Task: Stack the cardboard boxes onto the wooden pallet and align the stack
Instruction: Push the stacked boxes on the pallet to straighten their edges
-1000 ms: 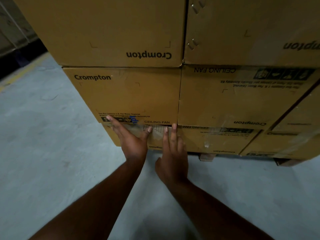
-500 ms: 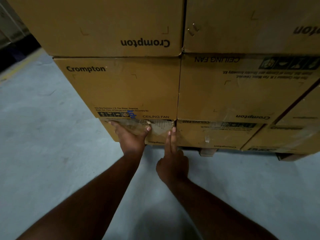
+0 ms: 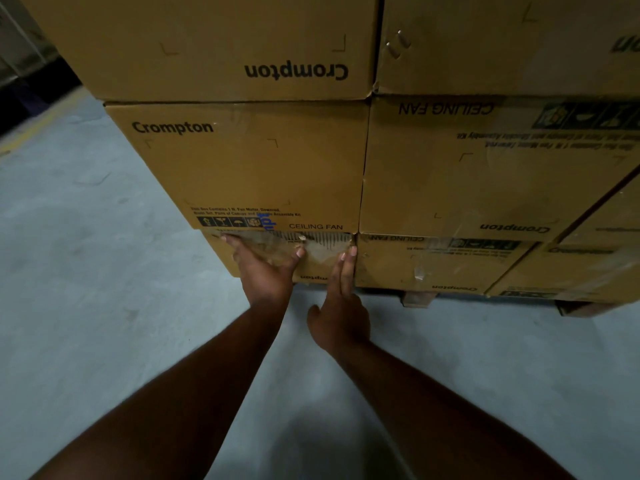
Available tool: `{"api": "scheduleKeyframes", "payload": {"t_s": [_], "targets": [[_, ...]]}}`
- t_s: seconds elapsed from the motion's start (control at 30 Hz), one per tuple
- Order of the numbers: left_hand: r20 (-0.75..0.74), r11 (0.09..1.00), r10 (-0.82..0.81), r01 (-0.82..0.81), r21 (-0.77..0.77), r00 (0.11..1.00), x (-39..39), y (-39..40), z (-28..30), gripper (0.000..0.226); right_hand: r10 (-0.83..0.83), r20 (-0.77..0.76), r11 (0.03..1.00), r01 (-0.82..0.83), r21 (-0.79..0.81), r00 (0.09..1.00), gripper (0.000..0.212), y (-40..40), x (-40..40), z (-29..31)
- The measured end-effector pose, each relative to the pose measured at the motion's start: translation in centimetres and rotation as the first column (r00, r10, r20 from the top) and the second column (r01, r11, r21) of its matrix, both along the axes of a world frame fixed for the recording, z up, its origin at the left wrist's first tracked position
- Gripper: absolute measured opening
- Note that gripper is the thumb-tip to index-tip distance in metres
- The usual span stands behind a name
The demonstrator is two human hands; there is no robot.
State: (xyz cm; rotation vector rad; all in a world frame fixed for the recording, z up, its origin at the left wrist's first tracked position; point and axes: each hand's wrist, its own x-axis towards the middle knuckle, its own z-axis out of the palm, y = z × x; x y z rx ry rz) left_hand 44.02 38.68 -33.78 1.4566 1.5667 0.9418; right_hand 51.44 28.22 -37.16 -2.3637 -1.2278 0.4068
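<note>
Both hands lie flat and open on the bottom box [image 3: 239,263] — the left hand [image 3: 265,268] spread wide, the right hand [image 3: 341,306] by its right edge. The box sits straight ahead on the pallet [image 3: 417,298] — I think a push would slide it in.

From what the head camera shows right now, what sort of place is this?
Probably a warehouse or storeroom: stacked Crompton ceiling fan cartons on a wooden pallet, a bare concrete floor with a yellow floor line.
</note>
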Motion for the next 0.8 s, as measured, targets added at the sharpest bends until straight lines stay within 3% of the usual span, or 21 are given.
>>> {"api": "scheduleKeyframes", "payload": {"t_s": [0.17,0.3,0.37,0.43,0.47,0.53,0.6,0.73,0.8], "targets": [[-0.077,0.995,-0.101,0.101,-0.012,0.992,-1.3,-1.7,0.4,0.127,0.189,0.147,0.964,-0.212,0.162,0.971,0.097,-3.1,3.3,-0.3],[-0.241,0.961,-0.254,0.273,0.046,0.937,-0.8,-6.2,0.8,0.085,0.274,0.235,0.909,-0.331,0.252,0.933,0.067,-5.3,6.8,1.9],[-0.404,0.894,-0.345,0.428,0.134,0.847,-0.1,-8.4,1.2,0.068,0.158,0.244,0.920,-0.232,0.315,0.957,0.044,-6.1,8.4,2.9],[-0.524,0.748,-0.469,0.635,0.193,0.711,1.3,-9.6,2.0,0.058,-0.111,0.060,0.924,0.080,0.375,0.992,0.031,-7.0,10.3,3.5],[-0.557,0.673,-0.523,0.714,0.195,0.645,2.2,-10.0,2.5,0.059,-0.263,-0.084,0.889,0.275,0.367,0.961,0.029,-7.4,11.5,3.8],[-0.575,0.581,-0.604,0.799,0.156,0.552,4.1,-10.7,3.5,0.066,-0.459,-0.376,0.775,0.570,0.274,0.805,0.036,-8.4,14.0,4.1],[-0.574,0.541,-0.647,0.833,0.117,0.502,6.0,-11.3,4.1,0.074,-0.495,-0.542,0.715,0.673,0.189,0.679,0.051,-9.7,15.7,4.3],[-0.653,0.463,-0.639,0.881,0.096,0.406,8.8,-12.0,5.1,0.083,-0.448,-0.434,0.804,0.564,0.186,0.782,0.081,-11.5,16.4,4.6],[-0.704,0.410,-0.616,0.907,0.096,0.353,9.9,-12.4,5.4,0.089,-0.412,-0.468,0.839,0.526,0.140,0.782,0.091,-11.8,16.6,4.9]]}}
